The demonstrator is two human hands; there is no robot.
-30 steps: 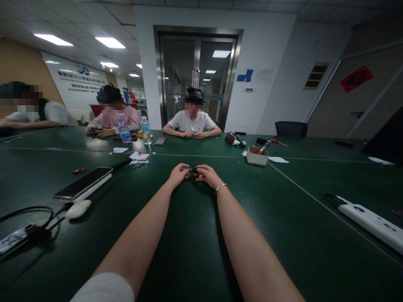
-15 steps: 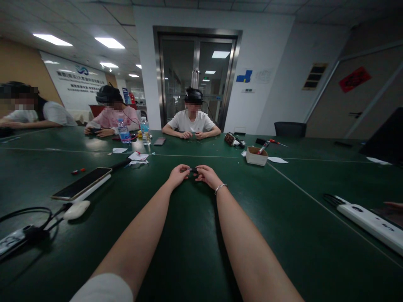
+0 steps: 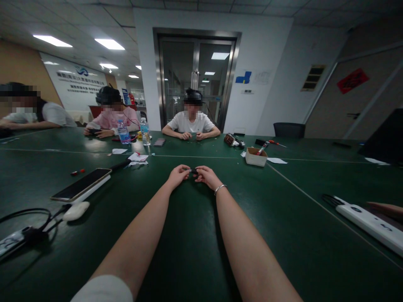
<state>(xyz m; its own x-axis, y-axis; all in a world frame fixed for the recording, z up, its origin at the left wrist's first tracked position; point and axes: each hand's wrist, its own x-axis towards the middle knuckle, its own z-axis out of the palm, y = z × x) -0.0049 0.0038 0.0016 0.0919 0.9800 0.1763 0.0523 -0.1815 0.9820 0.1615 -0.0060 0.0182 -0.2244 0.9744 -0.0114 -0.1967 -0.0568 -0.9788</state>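
Note:
Both my arms stretch forward over the dark green table (image 3: 195, 235). My left hand (image 3: 179, 173) and my right hand (image 3: 205, 175) meet at the middle, fingers pinched together on a small dark object (image 3: 192, 171) held between them just above the tabletop. A thin bracelet (image 3: 220, 188) sits on my right wrist. The object is too small to make out in detail.
A phone (image 3: 81, 184) on a white case, a white pod (image 3: 75, 210) and black cables (image 3: 28, 222) lie at the left. A white power strip (image 3: 368, 222) lies right, with another person's fingers (image 3: 385, 207) by it. A cardboard box (image 3: 255, 156), bottles (image 3: 145, 131) and three seated people are beyond.
My hands stay pinched on the small object with almost no movement. Another person's fingers have come further into view at the right edge beside the power strip.

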